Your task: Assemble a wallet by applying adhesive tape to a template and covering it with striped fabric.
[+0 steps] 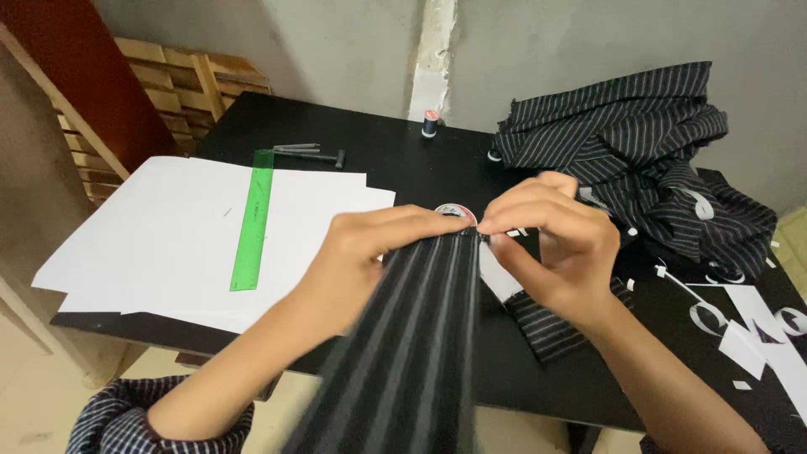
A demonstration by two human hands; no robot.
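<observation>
Both hands grip the top edge of a striped cloth strip (412,336), which hangs from them down toward the person. The left hand (370,252) pinches its left corner, and the right hand (551,244) pinches its right corner with fingertips closed. Just behind the fingertips lies a small round tin (455,210). Left of the left hand, a green ruler (254,220) rests on white paper sheets (160,235). Beyond the right hand sits a heap of striped fabric (639,151).

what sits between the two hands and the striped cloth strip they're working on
Nothing visible. The left hand and right hand both already pinch the top edge of the striped cloth strip, fingertips meeting there. A round tape roll lies just behind it on the black table.
</observation>
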